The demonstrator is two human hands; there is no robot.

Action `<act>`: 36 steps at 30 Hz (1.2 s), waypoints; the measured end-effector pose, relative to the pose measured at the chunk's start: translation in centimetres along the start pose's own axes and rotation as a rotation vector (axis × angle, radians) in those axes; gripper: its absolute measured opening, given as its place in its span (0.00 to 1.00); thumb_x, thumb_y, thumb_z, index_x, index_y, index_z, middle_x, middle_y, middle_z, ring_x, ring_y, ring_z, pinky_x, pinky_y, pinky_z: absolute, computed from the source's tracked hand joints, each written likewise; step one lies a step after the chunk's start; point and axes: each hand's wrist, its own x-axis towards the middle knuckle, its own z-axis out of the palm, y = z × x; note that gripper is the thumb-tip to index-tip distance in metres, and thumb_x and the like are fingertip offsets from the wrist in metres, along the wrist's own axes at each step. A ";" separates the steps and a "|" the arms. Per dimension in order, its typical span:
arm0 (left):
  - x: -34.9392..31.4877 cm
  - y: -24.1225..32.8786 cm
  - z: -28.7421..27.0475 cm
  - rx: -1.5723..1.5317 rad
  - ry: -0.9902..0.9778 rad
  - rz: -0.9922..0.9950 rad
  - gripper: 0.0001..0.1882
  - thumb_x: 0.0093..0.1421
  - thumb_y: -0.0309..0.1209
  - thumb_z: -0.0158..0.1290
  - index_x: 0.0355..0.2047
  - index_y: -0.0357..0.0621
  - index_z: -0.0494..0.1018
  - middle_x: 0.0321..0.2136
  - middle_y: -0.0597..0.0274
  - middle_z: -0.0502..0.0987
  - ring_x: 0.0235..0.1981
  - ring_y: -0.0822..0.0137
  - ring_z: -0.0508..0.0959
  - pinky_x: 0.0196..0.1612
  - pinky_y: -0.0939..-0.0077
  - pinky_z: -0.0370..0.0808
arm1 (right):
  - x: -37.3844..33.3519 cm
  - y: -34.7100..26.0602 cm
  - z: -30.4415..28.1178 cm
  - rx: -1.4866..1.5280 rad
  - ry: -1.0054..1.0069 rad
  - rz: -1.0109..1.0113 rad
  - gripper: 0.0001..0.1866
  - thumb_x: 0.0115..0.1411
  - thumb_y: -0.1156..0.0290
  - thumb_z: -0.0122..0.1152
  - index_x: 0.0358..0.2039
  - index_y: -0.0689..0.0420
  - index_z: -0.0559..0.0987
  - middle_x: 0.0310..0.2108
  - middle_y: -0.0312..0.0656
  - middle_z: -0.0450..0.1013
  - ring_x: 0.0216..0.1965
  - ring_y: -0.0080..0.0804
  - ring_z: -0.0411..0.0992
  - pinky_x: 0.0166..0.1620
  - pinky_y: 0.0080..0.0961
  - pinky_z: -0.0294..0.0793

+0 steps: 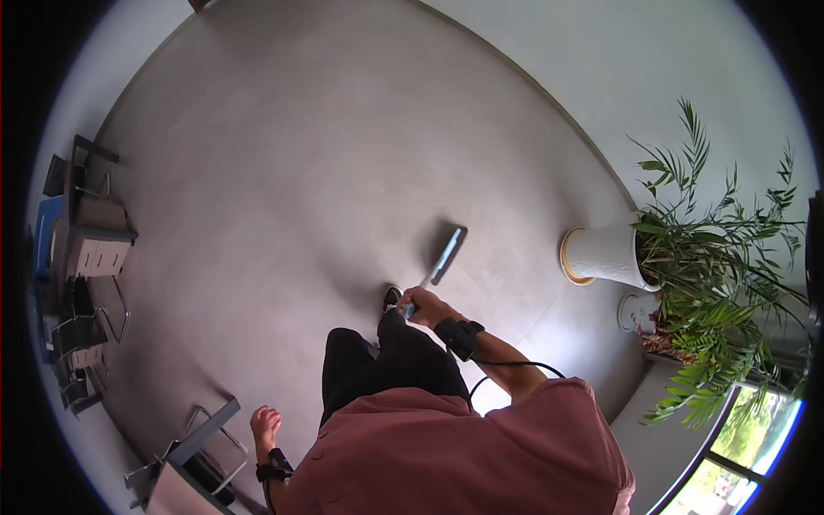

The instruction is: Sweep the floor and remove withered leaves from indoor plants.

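Note:
My right hand (422, 306) is closed round the pale handle of a long-headed tool (448, 255). Its narrow head is light along the middle with dark edges, pointing forward over the floor; whether it is a brush or a squeegee I cannot make out. My left hand (267, 421) hangs out to the left with fingers loosely apart and nothing in it. Dark bands sit on both forearms, and a black cable runs from the right one. Below the right hand shows a dark shoe (392, 296).
Grey floor (283, 154) spreads ahead to pale walls. On the right stand a large white planter (605, 256) with leafy plants, a smaller pot (638, 313) and a window (730, 455). Desks with drawers (99, 255) and chairs line the left; another table (184, 489) is near my left hand.

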 end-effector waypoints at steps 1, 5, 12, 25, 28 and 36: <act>1.8 1.8 -0.2 -0.044 -0.035 -0.070 0.16 0.53 0.35 0.42 0.40 0.42 0.60 0.34 0.54 0.68 0.33 0.64 0.71 0.36 0.67 0.68 | 2.3 0.4 1.3 -0.031 -0.095 -0.038 0.09 0.48 0.79 0.39 0.13 0.56 0.58 0.09 0.34 0.54 0.11 0.23 0.55 0.16 0.18 0.58; 8.1 9.4 1.5 0.110 -0.252 -0.121 0.15 0.55 0.34 0.41 0.41 0.41 0.60 0.34 0.53 0.68 0.34 0.61 0.71 0.38 0.63 0.68 | 5.5 -3.3 7.9 0.158 -0.325 0.123 0.12 0.50 0.79 0.39 0.12 0.54 0.57 0.09 0.28 0.54 0.10 0.15 0.53 0.15 0.12 0.56; 21.9 25.3 3.2 0.322 -0.260 -0.086 0.15 0.53 0.33 0.41 0.40 0.40 0.60 0.33 0.54 0.68 0.32 0.61 0.71 0.36 0.64 0.68 | 2.5 -8.9 11.2 0.039 -0.364 -0.079 0.07 0.53 0.77 0.41 0.19 0.58 0.59 0.10 0.27 0.53 0.09 0.11 0.54 0.09 0.06 0.54; 31.1 47.4 22.8 0.643 -0.592 0.164 0.16 0.51 0.36 0.43 0.38 0.41 0.62 0.30 0.56 0.69 0.29 0.64 0.72 0.31 0.71 0.69 | -8.4 -3.9 3.6 0.260 0.308 -0.823 0.09 0.49 0.80 0.47 0.20 0.55 0.58 0.12 0.30 0.54 0.09 0.13 0.52 0.11 0.10 0.50; 28.9 49.6 28.5 0.769 -0.614 0.219 0.16 0.51 0.36 0.43 0.38 0.41 0.62 0.30 0.56 0.69 0.29 0.64 0.72 0.31 0.72 0.70 | -8.3 -7.5 -1.6 0.468 0.380 -0.838 0.09 0.48 0.81 0.46 0.16 0.55 0.59 0.10 0.30 0.55 0.10 0.14 0.54 0.11 0.11 0.52; 23.2 52.2 37.7 0.760 -0.447 0.278 0.14 0.51 0.35 0.43 0.37 0.41 0.63 0.30 0.55 0.70 0.30 0.63 0.72 0.32 0.70 0.70 | -9.9 -23.6 -11.0 0.988 0.361 -0.842 0.08 0.46 0.83 0.44 0.15 0.58 0.60 0.09 0.31 0.56 0.09 0.16 0.55 0.11 0.10 0.55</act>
